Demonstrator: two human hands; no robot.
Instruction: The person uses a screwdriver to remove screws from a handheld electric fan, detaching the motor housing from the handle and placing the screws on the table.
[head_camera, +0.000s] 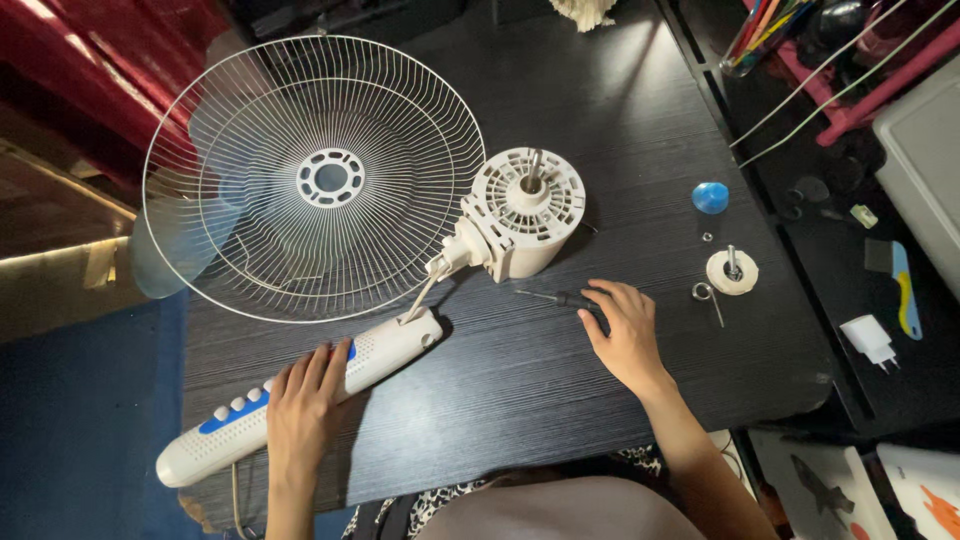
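Note:
A dismantled white fan lies on a dark wood-grain table (640, 130). My left hand (305, 405) rests palm down on the fan's long white base (300, 385) with its blue button panel. The white motor housing (525, 210) with a bare shaft stands at the middle, joined to the base by a neck. Left of it lies a white wire fan guard (315, 180) over a pale blue blade (165, 250). My right hand (625, 330) lies on the table with its fingertips on a dark-handled screwdriver (555, 297).
A blue cap (710, 197), a round white nut with a screw (731, 271), a metal clip (705, 295) and a tiny washer (706, 237) lie at the right. Beyond the table's right edge are a white charger (868, 340), a yellow-blue tool (903, 295) and a pen holder (765, 35).

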